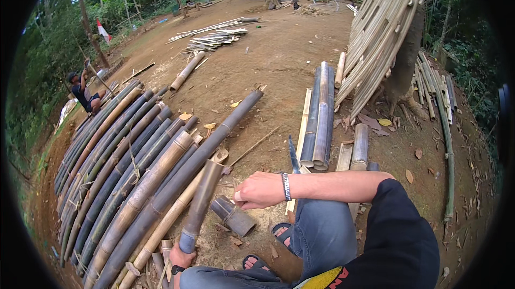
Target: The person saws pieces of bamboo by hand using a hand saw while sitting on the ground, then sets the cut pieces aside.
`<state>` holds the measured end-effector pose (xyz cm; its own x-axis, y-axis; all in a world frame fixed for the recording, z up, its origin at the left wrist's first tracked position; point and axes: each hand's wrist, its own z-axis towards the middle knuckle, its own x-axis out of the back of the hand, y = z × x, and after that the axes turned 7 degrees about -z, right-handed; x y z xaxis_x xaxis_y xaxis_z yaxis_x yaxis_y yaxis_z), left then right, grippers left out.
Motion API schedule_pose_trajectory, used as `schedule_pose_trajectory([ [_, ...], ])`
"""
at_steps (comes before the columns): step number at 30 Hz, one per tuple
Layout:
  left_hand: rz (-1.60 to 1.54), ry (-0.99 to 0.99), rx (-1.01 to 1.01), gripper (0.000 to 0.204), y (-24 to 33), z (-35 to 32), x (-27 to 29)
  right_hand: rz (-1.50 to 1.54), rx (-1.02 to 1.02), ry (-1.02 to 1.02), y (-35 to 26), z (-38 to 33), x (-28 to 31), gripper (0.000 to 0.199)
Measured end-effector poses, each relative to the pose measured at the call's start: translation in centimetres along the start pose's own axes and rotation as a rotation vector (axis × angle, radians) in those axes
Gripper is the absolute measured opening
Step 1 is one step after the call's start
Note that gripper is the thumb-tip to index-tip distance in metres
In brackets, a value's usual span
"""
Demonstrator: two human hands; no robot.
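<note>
Head view: left hand (181, 257) grips smooth cylindrical bamboo pole (201, 203); right hand (260, 190) fisted.

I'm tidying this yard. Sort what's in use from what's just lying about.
In use:
- left hand gripping bamboo section
- right hand, closed, above short bamboo piece
- blade standing by the right wrist

Lying about:
- bamboo pole pile
- split bamboo
- woven panel
- slats
</note>
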<state>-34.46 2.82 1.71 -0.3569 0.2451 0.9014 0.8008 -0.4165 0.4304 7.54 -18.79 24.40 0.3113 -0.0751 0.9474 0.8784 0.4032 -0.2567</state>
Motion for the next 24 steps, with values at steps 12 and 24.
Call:
schedule_pose_trajectory([
  [12,-0.645,0.495,-0.417,0.041,25.5,7.1,28.1,0.294,-0.177,0.521,-2.6,9.9,-0.2,0.117],
  [24,-1.12,0.592,-0.49,0.044,32.3,9.4,19.8,0.692,-0.369,0.096,4.7,7.3,-3.7,0.117],
])
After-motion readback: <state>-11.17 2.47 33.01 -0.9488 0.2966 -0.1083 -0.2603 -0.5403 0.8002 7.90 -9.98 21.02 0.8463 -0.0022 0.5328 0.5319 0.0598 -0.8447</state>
